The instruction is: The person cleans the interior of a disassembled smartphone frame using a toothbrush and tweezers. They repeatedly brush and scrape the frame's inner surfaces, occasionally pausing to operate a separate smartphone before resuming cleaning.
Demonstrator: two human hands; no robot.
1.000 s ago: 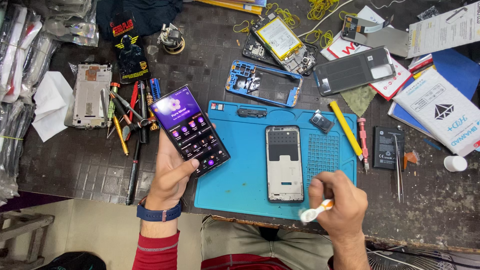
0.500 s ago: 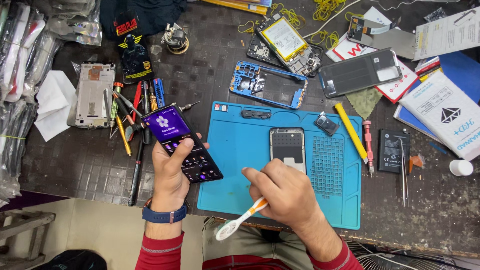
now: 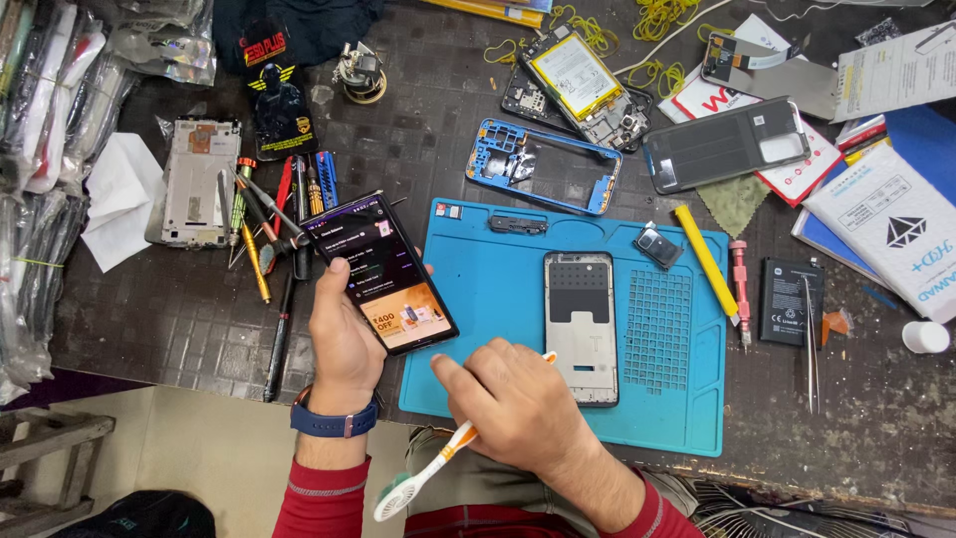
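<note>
My left hand (image 3: 344,334) grips a lit smartphone (image 3: 381,271) at the left edge of the blue work mat (image 3: 498,299), its thumb resting on the screen. My right hand (image 3: 518,403) holds a white and orange toothbrush (image 3: 423,478), bristle end pointing down-left past the table's front edge. This hand rests on the mat's lower part, just left of a bare phone display frame (image 3: 581,324) lying flat on the mat.
Screwdrivers and tweezers (image 3: 269,224) lie left of the phone. Behind the mat are a blue phone mid-frame (image 3: 543,164), an opened phone with battery (image 3: 578,80) and a grey back cover (image 3: 727,144). A yellow tool (image 3: 705,257), black battery (image 3: 792,299) and boxes sit to the right.
My right hand has swung the toothbrush from the mat's right side to its lower left, flipping the bristles downward. The phone screen changed from a purple page to a page with an orange banner.
</note>
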